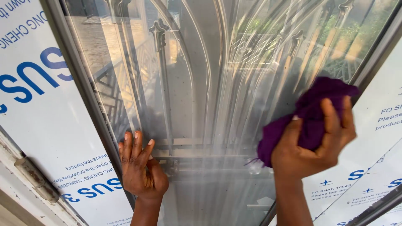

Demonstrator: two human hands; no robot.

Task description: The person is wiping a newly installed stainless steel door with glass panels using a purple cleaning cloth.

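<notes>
Left hand [140, 169]: at seven o'clock, flat against the streaked clear glass door pane [197, 83], fingers straight and pressed close together, empty. Right hand [312, 144]: at four o'clock, fingers curled tight around a crumpled purple cloth [312, 111], pushed against the same pane near its right edge. Grey metal frame [79, 79]: bordering the glass on both sides (covered outward in white protective film with blue print [46, 125]). Ornamental metal bars [161, 75]: visible through the glass, twelve o'clock. Tarnished door hinge [35, 180]: at eight o'clock.

Home entrance: glass door [201, 83] w/ grille [161, 62]
</notes>
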